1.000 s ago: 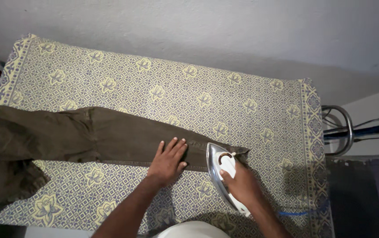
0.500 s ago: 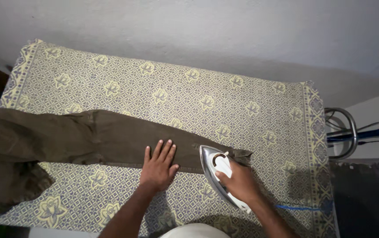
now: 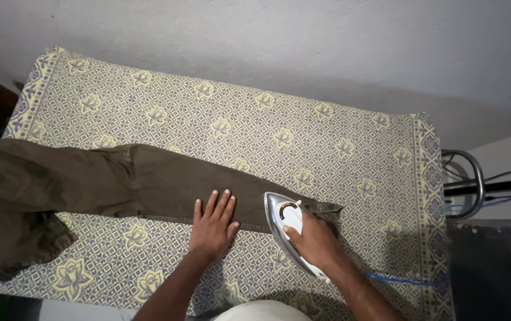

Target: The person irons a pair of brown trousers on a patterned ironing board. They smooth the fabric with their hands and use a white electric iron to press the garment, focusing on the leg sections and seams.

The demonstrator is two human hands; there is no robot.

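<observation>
Ironing olive-brown trousers on a patterned cloth.

Left hand (image 3: pixel 212 224) lies flat, fingers spread, palm pressing the trouser leg (image 3: pixel 166 187), which runs from the left edge toward the hem at right. Right hand (image 3: pixel 314 241) is clamped round the handle of the silver-and-white iron (image 3: pixel 284 219), resting on the hem end. Yellow-and-blue flower-patterned cloth (image 3: pixel 255 119) covers the surface; a blue cord (image 3: pixel 395 278) trails right.

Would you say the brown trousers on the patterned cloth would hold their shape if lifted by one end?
Probably not: the brown trousers lie limp and bunch into folds at the left, so they would likely droop. The left hand presses them flat beside the iron, which suggests they slide or wrinkle easily when pushed.
</observation>
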